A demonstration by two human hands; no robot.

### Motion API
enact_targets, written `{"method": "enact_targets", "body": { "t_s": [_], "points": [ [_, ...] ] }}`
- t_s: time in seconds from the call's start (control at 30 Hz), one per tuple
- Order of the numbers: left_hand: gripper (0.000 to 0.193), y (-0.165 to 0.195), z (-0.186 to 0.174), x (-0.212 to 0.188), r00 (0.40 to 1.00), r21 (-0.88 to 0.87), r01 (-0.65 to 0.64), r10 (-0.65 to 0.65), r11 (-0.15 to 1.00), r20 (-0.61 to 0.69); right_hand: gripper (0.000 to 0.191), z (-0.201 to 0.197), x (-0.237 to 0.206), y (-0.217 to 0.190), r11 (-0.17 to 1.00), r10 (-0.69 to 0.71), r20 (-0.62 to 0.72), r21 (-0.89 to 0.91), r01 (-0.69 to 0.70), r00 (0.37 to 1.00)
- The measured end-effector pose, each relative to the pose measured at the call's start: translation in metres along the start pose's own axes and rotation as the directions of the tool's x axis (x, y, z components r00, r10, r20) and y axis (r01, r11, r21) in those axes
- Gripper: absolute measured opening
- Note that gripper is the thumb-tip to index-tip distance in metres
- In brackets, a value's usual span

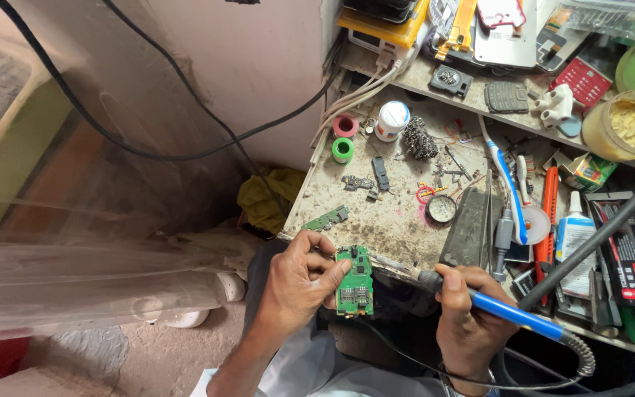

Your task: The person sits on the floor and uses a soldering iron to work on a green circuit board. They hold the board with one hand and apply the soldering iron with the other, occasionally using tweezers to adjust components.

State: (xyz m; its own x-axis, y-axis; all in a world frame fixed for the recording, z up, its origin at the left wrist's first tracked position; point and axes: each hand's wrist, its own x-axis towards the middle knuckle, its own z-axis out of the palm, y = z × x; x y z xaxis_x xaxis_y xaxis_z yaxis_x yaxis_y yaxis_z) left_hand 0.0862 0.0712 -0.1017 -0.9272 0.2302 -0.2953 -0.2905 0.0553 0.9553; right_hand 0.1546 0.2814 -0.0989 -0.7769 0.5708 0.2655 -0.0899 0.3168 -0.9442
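Note:
My left hand (299,283) holds a small green circuit board (355,282) upright by its left edge, just off the near edge of the workbench (398,220). My right hand (468,320) grips a soldering iron with a blue handle (508,312). Its metal tip (387,262) points left and reaches the board's upper right edge. The iron's cord (586,360) runs off behind my right hand.
The stained workbench carries a second green board (326,218), pink and green tape rolls (344,137), a white jar (392,120), a wire wool ball (420,138), a toothbrush (508,187), a glue bottle (573,235) and a yellow paste tub (630,126). Black cables (185,147) cross the wall.

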Motion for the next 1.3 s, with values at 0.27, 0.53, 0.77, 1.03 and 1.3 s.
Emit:
{"method": "enact_targets", "body": {
  "t_s": [0.27,0.53,0.77,1.03,1.3],
  "points": [
    [0.029,0.006,0.001,-0.004,1.0,0.006,-0.014,0.013,1.0,0.017,0.025,-0.005,0.0,-0.003,1.0,-0.005,0.02,0.012,0.005,1.0],
    [0.029,0.007,0.001,-0.004,1.0,0.015,-0.004,0.004,1.0,0.021,0.024,-0.005,0.0,-0.002,0.997,0.056,0.046,0.048,-0.058,0.997],
    [0.029,0.009,0.0,-0.006,1.0,0.027,-0.013,0.012,1.0,0.025,0.025,-0.005,0.0,-0.008,0.999,0.042,0.047,0.028,-0.043,0.998],
    [0.029,0.01,0.0,-0.006,1.0,0.025,0.005,-0.006,1.0,0.017,0.025,-0.004,0.001,-0.009,0.998,0.025,0.05,0.06,-0.028,0.998],
    [0.03,0.01,0.0,-0.006,1.0,0.021,0.0,-0.001,1.0,0.014,0.024,-0.005,-0.001,-0.008,0.996,0.028,0.046,0.078,-0.032,0.999]
  ]
}}
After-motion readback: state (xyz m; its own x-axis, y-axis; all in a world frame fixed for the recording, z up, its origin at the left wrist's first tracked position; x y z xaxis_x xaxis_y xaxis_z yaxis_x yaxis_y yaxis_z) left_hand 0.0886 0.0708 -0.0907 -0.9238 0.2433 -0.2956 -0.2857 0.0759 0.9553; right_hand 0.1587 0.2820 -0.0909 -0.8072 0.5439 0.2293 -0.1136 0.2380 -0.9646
